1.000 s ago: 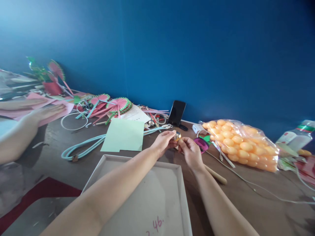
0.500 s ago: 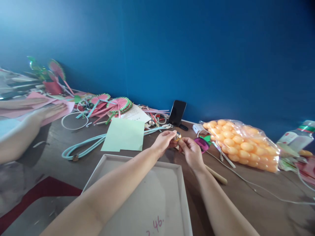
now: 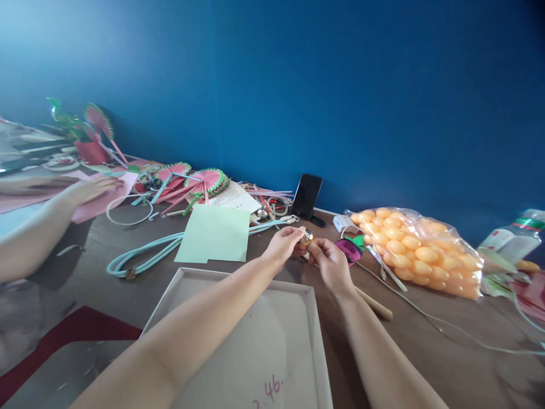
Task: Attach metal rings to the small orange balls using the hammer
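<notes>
My left hand [image 3: 283, 246] and my right hand [image 3: 330, 262] meet above the brown table, just beyond the far edge of a shallow white cardboard tray [image 3: 293, 289]. Both pinch a small shiny round object [image 3: 306, 236], gold and silver in colour, held between their fingertips. A wooden stick [image 3: 374, 304] lies under my right wrist. A pink and green paper piece [image 3: 349, 248] sits just right of my right hand.
A clear bag of orange balls [image 3: 419, 250] lies at right, a bottle [image 3: 513, 238] beyond it. A black phone [image 3: 306, 196] leans on the blue wall. Light green paper [image 3: 215, 233], teal cord [image 3: 140, 255], folded paper fans [image 3: 204, 182] lie left. Another person's hand [image 3: 87, 187] rests on pink paper.
My hands stay in place on the small round object. The other person's hand at far left has shifted slightly to the right and farther back on the pink paper.
</notes>
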Demonstrator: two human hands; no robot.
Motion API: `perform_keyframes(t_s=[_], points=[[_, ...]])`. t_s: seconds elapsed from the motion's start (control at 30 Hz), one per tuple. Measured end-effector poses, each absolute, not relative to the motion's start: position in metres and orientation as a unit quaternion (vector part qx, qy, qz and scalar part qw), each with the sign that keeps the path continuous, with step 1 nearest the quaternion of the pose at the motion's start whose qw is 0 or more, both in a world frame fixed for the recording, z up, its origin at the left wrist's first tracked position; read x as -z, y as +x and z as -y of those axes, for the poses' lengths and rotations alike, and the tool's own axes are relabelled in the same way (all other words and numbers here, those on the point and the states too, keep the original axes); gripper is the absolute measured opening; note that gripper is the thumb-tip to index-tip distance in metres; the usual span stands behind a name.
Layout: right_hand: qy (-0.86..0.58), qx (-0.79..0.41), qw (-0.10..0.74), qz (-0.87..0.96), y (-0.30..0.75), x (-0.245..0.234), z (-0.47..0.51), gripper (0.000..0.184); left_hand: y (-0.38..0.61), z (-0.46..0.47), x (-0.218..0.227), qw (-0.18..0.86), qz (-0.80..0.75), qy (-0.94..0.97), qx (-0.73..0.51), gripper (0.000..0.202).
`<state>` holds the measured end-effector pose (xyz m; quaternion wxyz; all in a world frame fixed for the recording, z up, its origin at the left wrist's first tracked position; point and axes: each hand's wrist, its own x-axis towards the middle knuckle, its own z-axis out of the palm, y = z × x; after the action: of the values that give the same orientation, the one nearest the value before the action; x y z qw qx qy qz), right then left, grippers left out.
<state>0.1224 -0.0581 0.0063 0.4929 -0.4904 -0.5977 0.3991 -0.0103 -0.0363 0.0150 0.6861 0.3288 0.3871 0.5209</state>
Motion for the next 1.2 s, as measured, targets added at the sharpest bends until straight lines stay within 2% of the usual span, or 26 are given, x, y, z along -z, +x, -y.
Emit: perform_keyframes(t_s=[1.2], points=[[-0.480,-0.358,0.512,0.615,0.1218,-0.0015,0.0597,0.025,-0.0117,0.0364,-0.0175,0.697,-0.389,0.308,-0.518,0.027]])
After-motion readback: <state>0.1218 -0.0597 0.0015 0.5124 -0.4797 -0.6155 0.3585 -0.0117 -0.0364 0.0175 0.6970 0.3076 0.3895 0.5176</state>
